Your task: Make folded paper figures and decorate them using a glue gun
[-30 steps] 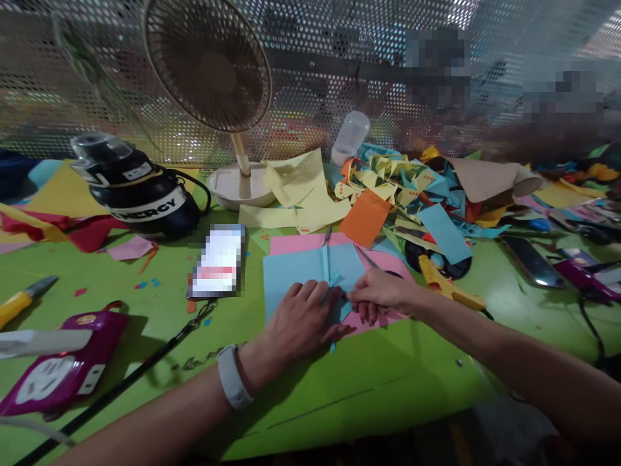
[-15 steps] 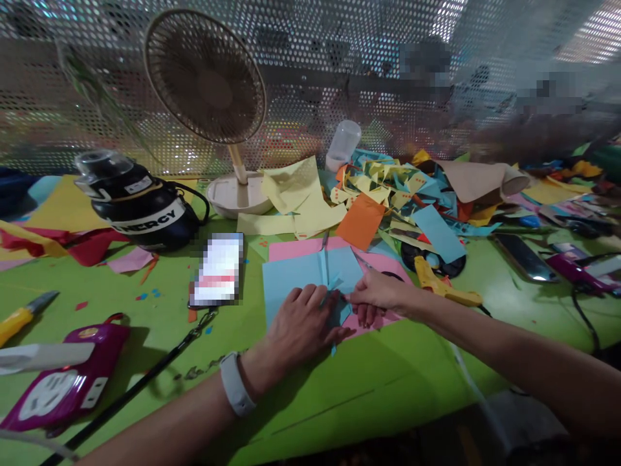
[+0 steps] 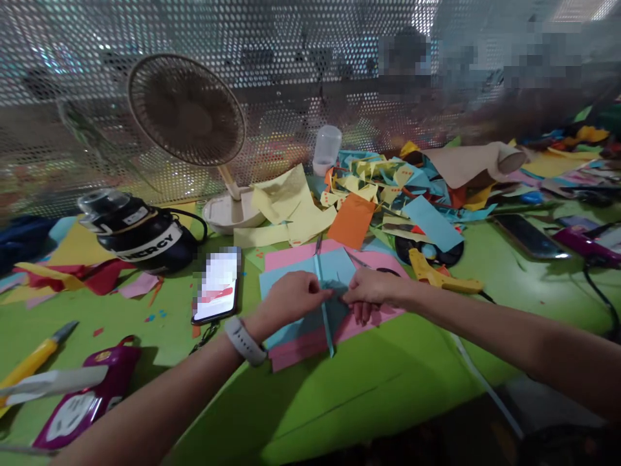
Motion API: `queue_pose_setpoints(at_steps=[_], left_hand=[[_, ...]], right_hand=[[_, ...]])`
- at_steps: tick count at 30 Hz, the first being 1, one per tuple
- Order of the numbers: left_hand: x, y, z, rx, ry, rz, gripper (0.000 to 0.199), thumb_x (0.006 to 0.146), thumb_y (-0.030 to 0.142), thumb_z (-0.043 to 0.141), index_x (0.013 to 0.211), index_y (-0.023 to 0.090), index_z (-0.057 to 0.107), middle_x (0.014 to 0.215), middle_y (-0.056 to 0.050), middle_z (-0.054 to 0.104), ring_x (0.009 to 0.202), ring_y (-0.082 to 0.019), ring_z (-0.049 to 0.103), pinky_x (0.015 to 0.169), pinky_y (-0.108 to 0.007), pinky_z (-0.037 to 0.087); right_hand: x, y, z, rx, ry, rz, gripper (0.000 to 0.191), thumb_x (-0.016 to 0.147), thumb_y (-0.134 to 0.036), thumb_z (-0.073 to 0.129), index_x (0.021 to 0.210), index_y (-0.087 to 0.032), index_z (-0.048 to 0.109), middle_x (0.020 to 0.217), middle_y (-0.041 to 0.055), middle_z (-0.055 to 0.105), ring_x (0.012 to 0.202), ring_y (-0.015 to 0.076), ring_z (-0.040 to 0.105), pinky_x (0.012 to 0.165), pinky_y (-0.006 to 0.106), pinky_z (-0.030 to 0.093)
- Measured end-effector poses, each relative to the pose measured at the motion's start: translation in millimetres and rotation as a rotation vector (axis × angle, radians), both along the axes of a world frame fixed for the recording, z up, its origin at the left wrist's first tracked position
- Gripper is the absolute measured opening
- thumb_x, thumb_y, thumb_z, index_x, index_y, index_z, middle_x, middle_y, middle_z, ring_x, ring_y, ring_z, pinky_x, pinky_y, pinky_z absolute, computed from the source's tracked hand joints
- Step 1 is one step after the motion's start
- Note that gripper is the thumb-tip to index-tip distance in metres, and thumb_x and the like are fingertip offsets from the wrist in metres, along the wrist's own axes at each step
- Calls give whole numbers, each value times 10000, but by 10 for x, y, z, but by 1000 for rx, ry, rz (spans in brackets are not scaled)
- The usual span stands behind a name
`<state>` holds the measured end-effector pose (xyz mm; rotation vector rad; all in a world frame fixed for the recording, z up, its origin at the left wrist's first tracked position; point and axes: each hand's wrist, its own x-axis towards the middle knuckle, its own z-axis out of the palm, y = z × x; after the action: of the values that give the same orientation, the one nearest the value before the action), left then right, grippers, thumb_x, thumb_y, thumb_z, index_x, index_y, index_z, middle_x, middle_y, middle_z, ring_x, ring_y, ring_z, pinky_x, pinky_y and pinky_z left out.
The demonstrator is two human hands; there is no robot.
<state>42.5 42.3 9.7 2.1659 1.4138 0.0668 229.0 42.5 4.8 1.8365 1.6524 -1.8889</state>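
Observation:
Blue paper [image 3: 286, 275] lies over pink paper [image 3: 301, 353] near the middle of the green table. A narrow light-blue strip [image 3: 326, 321] runs lengthwise across the blue sheet. My left hand [image 3: 295, 298], with a white band on its wrist, has thumb and fingers closed at the left side of the strip; whether it grips it is unclear. My right hand [image 3: 371, 294] is closed in a pinch over the right part of the papers, and what it holds is too small to make out. Scissors [image 3: 388, 270] lie partly under my right hand, mostly hidden.
Behind the sheets are paper scraps [image 3: 369, 171], an orange sheet [image 3: 352, 220] and a fan [image 3: 189, 116]. At the left are a phone [image 3: 218, 285], a black jug [image 3: 145, 239] and a yellow knife [image 3: 36, 362]. A yellow glue gun [image 3: 441, 278] sits to the right.
My left hand has risen off the sheet from lying flat-fingered and closed up. The light-blue strip now shows in full length, reaching past the papers' front part. The camera view has shifted slightly.

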Motion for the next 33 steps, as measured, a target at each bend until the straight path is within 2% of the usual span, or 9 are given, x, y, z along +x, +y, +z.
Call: queue_pose_setpoints(at_steps=[2, 4, 8, 15, 18, 22, 27, 33], left_hand=[[46, 126, -19, -169, -16, -7, 474, 795, 564, 531, 509, 186, 543, 477, -5, 543, 487, -149, 519, 514, -271, 335], [71, 211, -55, -287, -55, -21, 487, 761, 574, 565, 471, 184, 544, 437, 1, 528, 458, -138, 507, 518, -265, 348], [73, 282, -104, -402, -101, -20, 510, 674, 643, 628, 457, 186, 561, 413, 7, 520, 463, -141, 504, 508, -258, 361], [80, 296, -78, -489, -111, 9, 524, 584, 680, 685, 456, 188, 557, 433, 8, 533, 451, -132, 476, 489, -257, 375], [74, 305, -63, -519, -107, 2, 511, 586, 663, 696, 450, 187, 567, 453, -2, 558, 448, -125, 462, 491, -258, 381], [61, 330, -52, -547, -101, 11, 490, 581, 639, 710, 450, 187, 574, 468, 0, 575, 460, -122, 466, 505, -255, 389], [42, 384, -16, -543, -60, 3, 447, 558, 594, 731, 457, 186, 578, 467, 5, 584, 467, -123, 488, 517, -250, 398], [39, 414, 41, -507, -12, -12, 363, 595, 496, 698, 447, 187, 578, 467, -7, 599, 461, -124, 501, 515, -252, 400]], right_hand=[[1, -3, -15, 1, 13, 1, 284, 857, -160, 534, 577, -121, 567, 485, 83, 681, 443, 138, 662, 342, 149, 417], [5, -3, -36, -4, 27, 2, 285, 857, -146, 523, 580, -114, 580, 472, 78, 674, 422, 136, 652, 346, 155, 433], [11, 6, -74, -18, 63, 1, 266, 859, -149, 524, 615, -99, 617, 472, 76, 673, 437, 147, 661, 382, 177, 488], [12, -12, -71, -13, 90, -19, 309, 862, -133, 518, 564, -103, 597, 436, 66, 651, 348, 128, 603, 340, 176, 460], [17, -25, -54, -19, 104, -22, 343, 866, -140, 517, 529, -112, 571, 405, 52, 629, 315, 119, 571, 307, 173, 429], [18, -37, -33, -34, 118, -34, 343, 875, -149, 516, 538, -117, 567, 395, 42, 620, 327, 119, 570, 326, 185, 452], [-1, -42, -28, -43, 103, -47, 340, 887, -151, 511, 553, -114, 566, 378, 38, 605, 319, 118, 561, 341, 189, 460], [-5, -55, -29, -29, 93, -49, 353, 878, -153, 518, 528, -126, 552, 373, 28, 595, 311, 130, 560, 349, 214, 471]])
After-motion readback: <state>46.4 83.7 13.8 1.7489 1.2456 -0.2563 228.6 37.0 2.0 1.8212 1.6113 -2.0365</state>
